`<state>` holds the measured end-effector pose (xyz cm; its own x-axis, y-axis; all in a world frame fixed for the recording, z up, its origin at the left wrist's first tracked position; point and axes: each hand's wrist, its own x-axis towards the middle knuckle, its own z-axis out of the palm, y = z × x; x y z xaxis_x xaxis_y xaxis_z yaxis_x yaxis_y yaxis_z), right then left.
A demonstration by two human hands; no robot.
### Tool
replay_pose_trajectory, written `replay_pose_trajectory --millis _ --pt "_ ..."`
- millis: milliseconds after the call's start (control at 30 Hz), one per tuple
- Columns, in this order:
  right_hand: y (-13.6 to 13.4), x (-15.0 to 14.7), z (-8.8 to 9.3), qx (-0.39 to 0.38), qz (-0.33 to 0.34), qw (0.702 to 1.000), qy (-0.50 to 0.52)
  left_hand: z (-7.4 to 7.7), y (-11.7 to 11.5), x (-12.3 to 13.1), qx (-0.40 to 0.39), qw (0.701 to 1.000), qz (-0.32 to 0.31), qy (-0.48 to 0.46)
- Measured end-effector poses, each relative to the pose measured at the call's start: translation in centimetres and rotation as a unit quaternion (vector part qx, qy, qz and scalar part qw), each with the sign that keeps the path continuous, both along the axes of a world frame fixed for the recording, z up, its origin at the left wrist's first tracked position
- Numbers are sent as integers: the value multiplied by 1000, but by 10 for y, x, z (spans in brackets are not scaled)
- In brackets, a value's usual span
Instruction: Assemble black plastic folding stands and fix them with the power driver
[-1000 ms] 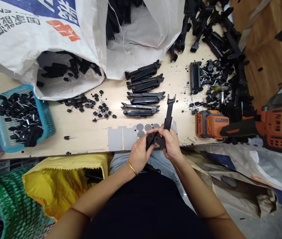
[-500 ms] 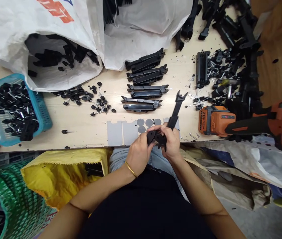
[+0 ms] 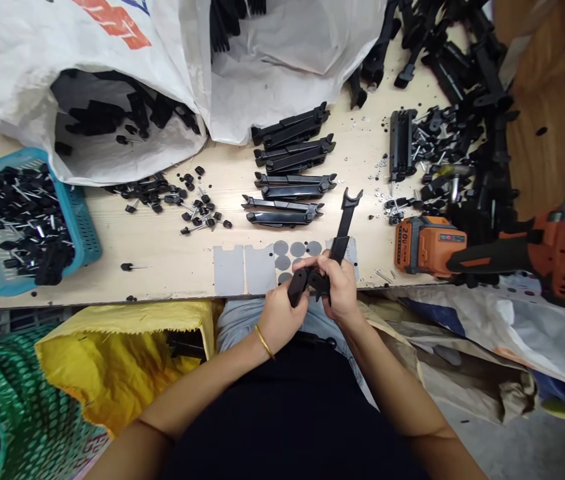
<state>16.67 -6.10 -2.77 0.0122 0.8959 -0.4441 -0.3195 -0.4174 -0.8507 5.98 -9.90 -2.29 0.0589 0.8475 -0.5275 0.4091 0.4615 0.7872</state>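
My left hand [image 3: 281,312] is closed round a short black plastic part [image 3: 298,287] near the table's front edge. In my right hand [image 3: 341,287] is a black forked plastic arm [image 3: 346,217], its forked end pointing away from me. The two pieces meet between my hands; whether they are joined there I cannot tell, as my fingers cover much of the spot. Beneath and just behind my hands lie grey flat pads [image 3: 229,270] and grey round discs [image 3: 297,249]. Farther back, several folded black forked assemblies [image 3: 290,187] are lined up in a row.
A blue basket [image 3: 91,230] of black-headed screws stands at left, with loose knob screws [image 3: 202,217] beside it. White sacks [image 3: 127,143] with black parts are behind. An orange cordless drill [image 3: 430,245] lies at right, near piled screws and black parts [image 3: 447,143].
Both hands keep hold of the black pieces. The forked arm has tilted a little and its far end sits slightly lower and left. The whole view has shifted slightly.
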Motion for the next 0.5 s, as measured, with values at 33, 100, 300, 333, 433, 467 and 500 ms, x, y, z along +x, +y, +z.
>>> replay_pose_trajectory --millis 33,100,300,333,433,467,500 --pt "-1 -1 0 7 -12 1000 -5 1 0 1 -7 1000 12 -11" --pt "-1 -3 3 20 -36 999 -11 2 3 4 -35 997 32 -59" --pt "0 -2 19 -52 -1 998 47 4 9 3 -70 987 37 -142" --pt "0 -2 20 -53 -11 997 56 4 9 2 -55 989 29 -132" --pt "1 -2 20 -47 -23 997 60 5 10 -2 -36 993 1 -109" --pt "1 -2 19 -48 -18 997 56 6 10 -3 -39 994 -4 -102" --pt "2 -1 17 -50 -9 997 50 7 11 -4 -42 995 -7 -93"
